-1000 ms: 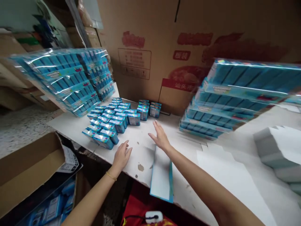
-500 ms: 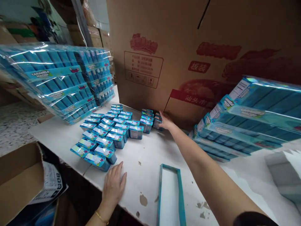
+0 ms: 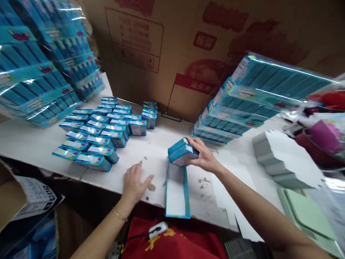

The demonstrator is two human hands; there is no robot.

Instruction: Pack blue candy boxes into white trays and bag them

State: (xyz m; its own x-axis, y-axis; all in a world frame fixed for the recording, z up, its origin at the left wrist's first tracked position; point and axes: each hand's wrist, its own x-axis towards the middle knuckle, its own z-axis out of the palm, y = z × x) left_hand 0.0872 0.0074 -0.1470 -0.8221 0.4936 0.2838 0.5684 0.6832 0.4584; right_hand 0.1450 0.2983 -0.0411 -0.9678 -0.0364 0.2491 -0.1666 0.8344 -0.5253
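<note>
My right hand (image 3: 203, 154) grips two small blue boxes (image 3: 181, 153) side by side, over the far end of a shallow blue tray (image 3: 187, 194). That tray has a white inside and lies lengthwise near the table's front edge. Flat on the table, fingers spread, my left hand (image 3: 136, 182) rests to the left of the tray and holds nothing. Several more small blue boxes (image 3: 93, 160) stand in a loose cluster beyond my left hand. A short row of the same boxes (image 3: 150, 117) is at the cluster's back right.
Wrapped stacks of filled blue trays stand at the left (image 3: 40, 79) and right (image 3: 237, 97). A large brown carton (image 3: 172, 54) closes off the back. White card sheets (image 3: 285, 158) are piled at the right, and an open carton (image 3: 10, 194) sits below the table's left edge.
My right hand has come from the back row to the tray with two boxes in its grip. My left hand stays on the table. The view has tilted down and turned right.
</note>
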